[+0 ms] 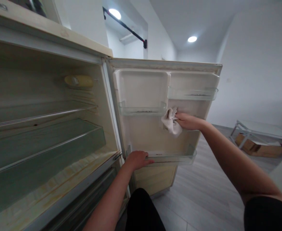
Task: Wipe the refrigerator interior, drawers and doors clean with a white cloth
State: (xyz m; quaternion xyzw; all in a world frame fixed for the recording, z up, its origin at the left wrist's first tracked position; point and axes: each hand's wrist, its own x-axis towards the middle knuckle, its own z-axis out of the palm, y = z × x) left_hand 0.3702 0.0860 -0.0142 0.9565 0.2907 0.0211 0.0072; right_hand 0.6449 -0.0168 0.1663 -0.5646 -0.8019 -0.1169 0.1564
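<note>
The refrigerator door [145,133] stands open, its inner side towards me. My right hand [187,121] holds a crumpled white cloth [171,122] near the middle of the door, below the small upper right shelf [192,94]. Lower down, my left hand [138,159] rests at the left part of the bottom door shelf [172,159], thumb and fingers apart. Another clear shelf [142,111] is on the door's left half. Brownish stains mark the bottom of the refrigerator's interior [59,179].
Inside the refrigerator on the left are a glass shelf [39,117] and a clear greenish drawer [47,154]. Grey floor [198,192] lies right of the door. A cardboard box [260,147] sits under a low white table [268,129] at the far right.
</note>
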